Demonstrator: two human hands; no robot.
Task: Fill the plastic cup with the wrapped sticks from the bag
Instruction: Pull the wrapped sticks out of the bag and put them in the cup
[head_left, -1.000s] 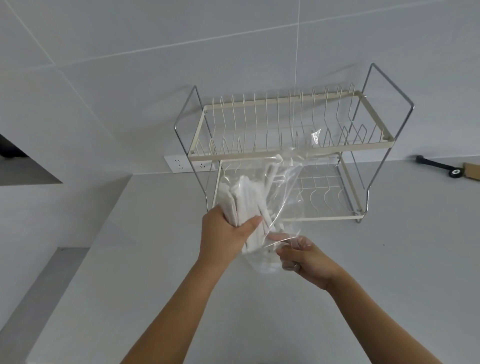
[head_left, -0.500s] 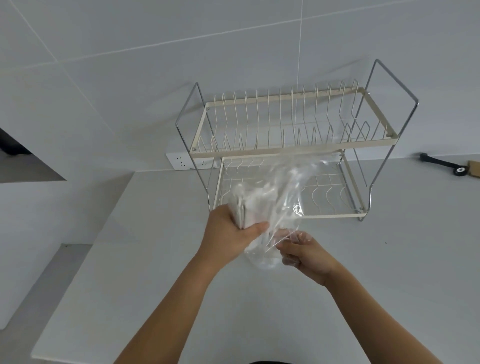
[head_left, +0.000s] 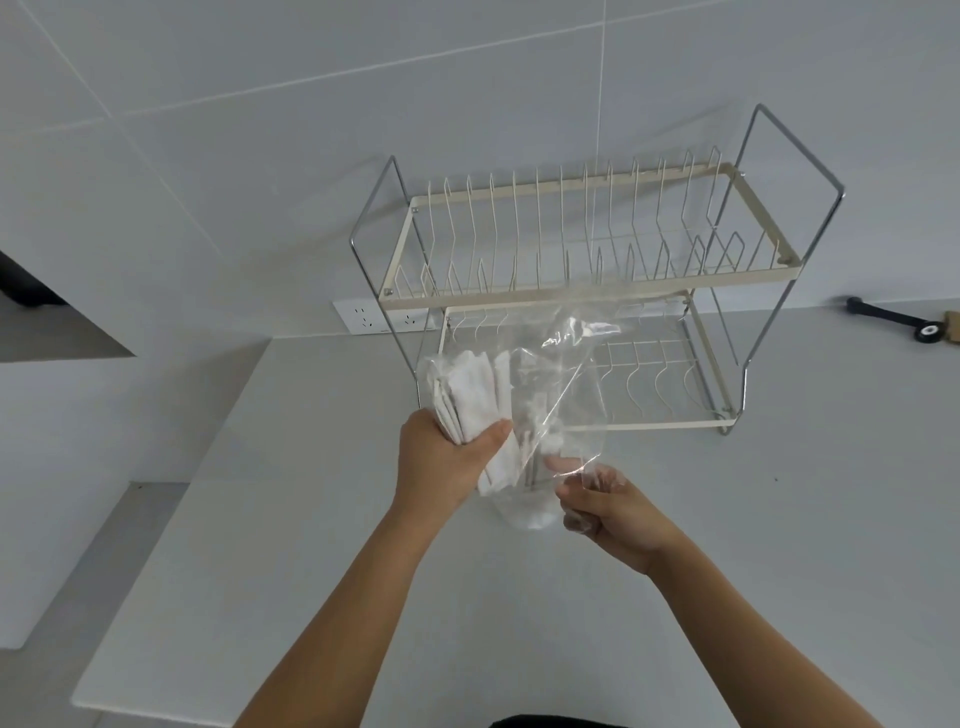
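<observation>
Left hand grip clenched on white paper-wrapped sticks; right hand grip pinching clear plastic bag above grey counter.

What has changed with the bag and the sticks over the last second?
The clear bag has slid off toward the right, so the tops of the wrapped sticks now stand nearly bare above the left hand. Their lower ends look to be inside the plastic cup. Unchanged: the left hand grips the bundle, the right hand pinches the bag, and the dish rack stands behind.
</observation>
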